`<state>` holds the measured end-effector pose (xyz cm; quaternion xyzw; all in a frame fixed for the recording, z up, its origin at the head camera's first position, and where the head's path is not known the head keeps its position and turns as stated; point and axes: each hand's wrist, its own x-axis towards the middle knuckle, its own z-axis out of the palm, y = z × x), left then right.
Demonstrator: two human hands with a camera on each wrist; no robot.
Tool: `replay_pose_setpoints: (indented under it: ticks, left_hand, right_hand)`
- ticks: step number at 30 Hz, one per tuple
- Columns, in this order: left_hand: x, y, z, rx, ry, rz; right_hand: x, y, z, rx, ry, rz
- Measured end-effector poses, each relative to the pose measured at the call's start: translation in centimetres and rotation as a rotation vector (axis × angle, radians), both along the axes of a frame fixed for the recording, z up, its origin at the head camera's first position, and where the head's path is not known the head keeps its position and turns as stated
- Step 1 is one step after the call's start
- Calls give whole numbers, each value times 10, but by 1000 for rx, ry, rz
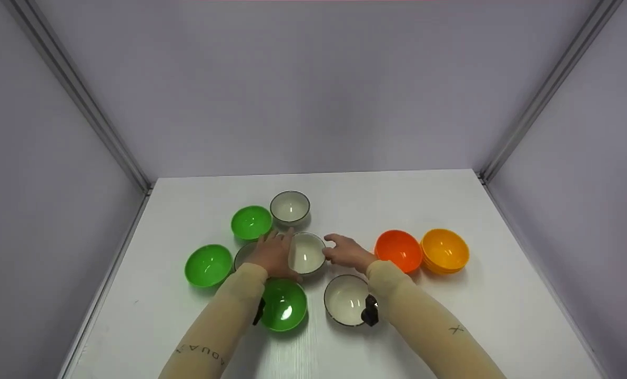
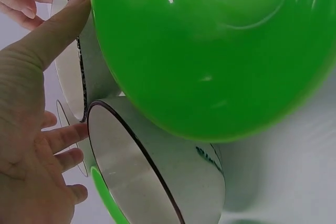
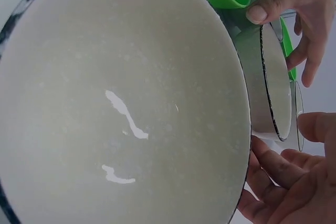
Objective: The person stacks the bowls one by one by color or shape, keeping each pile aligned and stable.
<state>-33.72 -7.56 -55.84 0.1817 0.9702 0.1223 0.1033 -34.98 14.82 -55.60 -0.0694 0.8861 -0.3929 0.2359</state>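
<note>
My left hand (image 1: 272, 256) hovers over the bowls at the middle of the table, fingers spread. In the left wrist view its thumb lies against the rim of the middle white bowl (image 1: 308, 253). Its other fingers are beside a second white bowl (image 1: 244, 253), which the hand partly covers. My right hand (image 1: 347, 253) is at the right side of the middle white bowl, thumb and fingers apart; the right wrist view shows its fingertips near that bowl's lower side, contact unclear. A green bowl (image 1: 283, 306) stands below my left wrist, and a dark-rimmed white bowl (image 1: 345, 299) below my right.
Two green bowls, one at the left (image 1: 208, 266) and one farther back (image 1: 251, 222), flank the group. Another white bowl (image 1: 291, 207) stands at the back. To the right are an orange-red bowl (image 1: 397, 250) and a yellow bowl stack (image 1: 445, 250). Grey walls (image 1: 313, 95) enclose the table.
</note>
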Motion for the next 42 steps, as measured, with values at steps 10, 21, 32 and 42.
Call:
replay_pose_setpoints:
  ticks: [10, 21, 32, 42]
  left_hand:
    - [-1, 8, -5, -6, 53, -18]
    - [4, 12, 0, 17, 61, -38]
    - [5, 11, 1, 22, 73, -42]
    - [6, 13, 3, 80, 49, -21]
  right_hand:
    - [-2, -4, -8, -20, 30, 25]
    - [-1, -7, -12, -14, 70, 42]
    - [0, -8, -14, -8, 105, 52]
    - [-1, -1, -6, -12, 102, 44]
